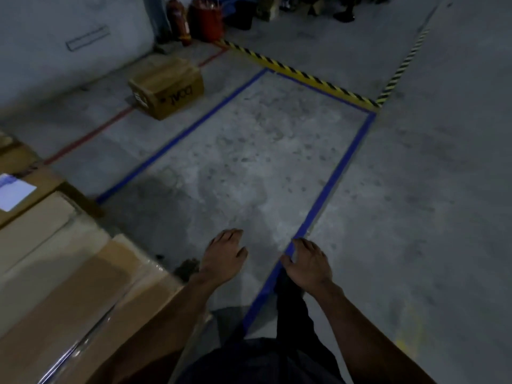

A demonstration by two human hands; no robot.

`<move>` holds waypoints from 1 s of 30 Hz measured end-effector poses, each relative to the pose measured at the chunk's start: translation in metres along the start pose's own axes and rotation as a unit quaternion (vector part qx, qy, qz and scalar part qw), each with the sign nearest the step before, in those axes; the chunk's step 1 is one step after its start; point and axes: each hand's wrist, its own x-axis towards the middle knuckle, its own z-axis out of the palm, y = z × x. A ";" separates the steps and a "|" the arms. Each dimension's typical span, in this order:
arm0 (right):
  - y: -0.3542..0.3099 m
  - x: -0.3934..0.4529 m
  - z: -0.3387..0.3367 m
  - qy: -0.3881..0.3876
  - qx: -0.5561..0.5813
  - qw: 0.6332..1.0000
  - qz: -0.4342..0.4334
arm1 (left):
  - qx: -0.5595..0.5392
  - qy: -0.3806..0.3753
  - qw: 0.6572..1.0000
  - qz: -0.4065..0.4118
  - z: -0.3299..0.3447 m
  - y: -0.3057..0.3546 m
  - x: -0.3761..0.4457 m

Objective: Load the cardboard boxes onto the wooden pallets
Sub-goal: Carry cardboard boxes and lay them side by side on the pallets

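A single brown cardboard box (166, 87) with dark print on its side sits on the concrete floor at the upper left, on a red floor line. A stack of large taped cardboard boxes (63, 278) fills the lower left, one bearing a white label (12, 194). My left hand (224, 257) and my right hand (309, 263) hang side by side over the floor, fingers loosely spread, holding nothing. Neither hand touches a box. No wooden pallet is in view.
Blue tape (332, 178) outlines a rectangle on the floor ahead. Yellow-black hazard tape (302, 73) runs along its far edge. A red fire extinguisher (178, 20) and a red drum (207, 19) stand against the back wall, and a person's feet (343, 15) show at the top.
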 end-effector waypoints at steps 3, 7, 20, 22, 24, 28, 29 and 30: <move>0.000 0.097 -0.028 -0.001 0.000 1.000 -0.031 | 0.000 0.003 1.000 -0.030 -0.009 0.003 0.086; -0.001 0.219 -0.078 -0.041 -0.026 0.996 -0.079 | 0.001 0.007 0.996 -0.086 -0.035 0.009 0.188; -0.097 0.564 -0.207 -0.091 -0.107 0.972 -0.188 | -0.040 0.062 0.978 -0.197 -0.140 -0.023 0.494; -0.119 0.621 -0.219 -0.098 -0.119 0.969 -0.193 | -0.053 0.056 0.972 -0.222 -0.151 -0.043 0.545; -0.145 0.675 -0.235 -0.110 -0.127 0.967 -0.191 | -0.067 0.042 0.967 -0.241 -0.170 -0.065 0.595; -0.202 0.780 -0.272 -0.095 -0.139 0.962 -0.214 | -0.057 0.046 0.968 -0.241 -0.228 -0.102 0.692; -0.215 0.803 -0.281 -0.096 -0.139 0.961 -0.218 | -0.063 0.051 0.966 -0.244 -0.244 -0.108 0.712; -0.228 0.823 -0.288 -0.097 -0.134 0.961 -0.221 | -0.061 0.062 0.966 -0.245 -0.257 -0.114 0.731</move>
